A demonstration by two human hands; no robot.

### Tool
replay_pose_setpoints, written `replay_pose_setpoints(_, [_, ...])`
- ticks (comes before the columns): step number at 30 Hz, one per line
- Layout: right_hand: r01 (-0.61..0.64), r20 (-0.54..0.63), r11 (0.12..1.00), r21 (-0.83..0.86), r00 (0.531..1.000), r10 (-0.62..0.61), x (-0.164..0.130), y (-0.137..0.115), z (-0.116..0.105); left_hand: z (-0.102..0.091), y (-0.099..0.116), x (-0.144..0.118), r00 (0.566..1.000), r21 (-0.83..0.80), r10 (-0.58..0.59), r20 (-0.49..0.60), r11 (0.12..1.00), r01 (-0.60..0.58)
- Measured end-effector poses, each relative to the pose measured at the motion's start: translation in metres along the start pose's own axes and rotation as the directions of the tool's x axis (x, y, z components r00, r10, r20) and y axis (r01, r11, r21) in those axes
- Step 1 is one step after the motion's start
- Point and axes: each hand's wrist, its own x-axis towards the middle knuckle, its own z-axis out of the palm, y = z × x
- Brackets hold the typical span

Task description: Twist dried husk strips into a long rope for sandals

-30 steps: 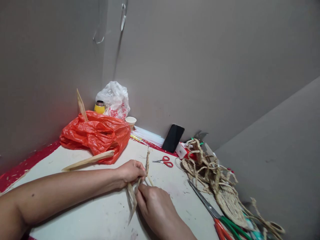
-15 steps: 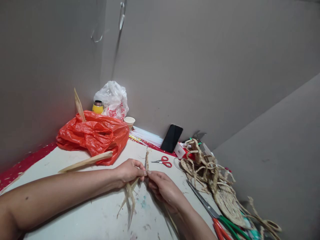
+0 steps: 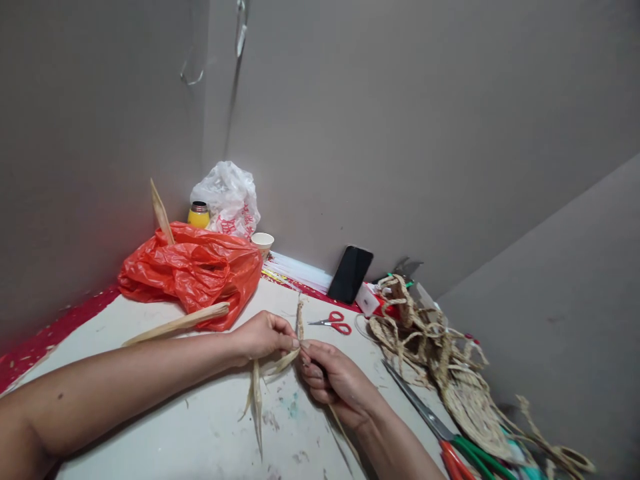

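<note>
In the middle of the counter (image 3: 150, 427), the left hand (image 3: 263, 337) and right hand (image 3: 337, 383) pinch a straw braid (image 3: 299, 320): only a short part looks plaited, and long loose strips (image 3: 257, 400) remain unbraided.

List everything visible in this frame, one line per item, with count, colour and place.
straw strips: several, tan, pinched between both hands
braided cord: one, tan, rising from the fingertips
red plastic bag: one, back left
white plastic bag: one, in the corner
yellow bottle: one, beside white bag
paper cup: one, white
phone: one, black, leaning on the wall
small scissors: one, red handles
large scissors: one, red and green handles
woven straw pile: tan, right
table: off-white
left hand; right hand: bare
</note>
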Motion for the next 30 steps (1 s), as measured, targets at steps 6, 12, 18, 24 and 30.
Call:
replay_pose_setpoints(6, [0.088,-0.128,0.984,-0.153,0.986,-0.109,-0.001,0.002,0.006,-0.005,0.007,-0.001,0.986,-0.036,-0.127,0.110,0.991,0.132])
replay_pose_setpoints(12, [0.078,-0.310,0.943,-0.324,0.933,-0.184,0.003,0.010,0.010,-0.001,0.007,-0.005,0.980,0.002,-0.136,0.144,0.991,0.137])
replay_pose_setpoints(18, [0.105,-0.278,0.970,-0.217,0.946,-0.165,0.003,0.016,0.017,0.011,0.004,-0.014,0.991,0.190,-0.119,0.055,0.976,0.106])
replay_pose_setpoints(24, [0.070,-0.249,0.996,-0.058,0.965,-0.082,0.000,0.014,0.021,0.017,0.002,-0.024,0.998,0.520,0.066,-0.025,0.853,-0.043])
replay_pose_setpoints(30, [0.074,-0.297,0.994,-0.076,0.950,-0.093,0.001,0.017,0.023,0.025,0.005,-0.033,0.983,0.753,0.174,-0.052,0.653,-0.076])
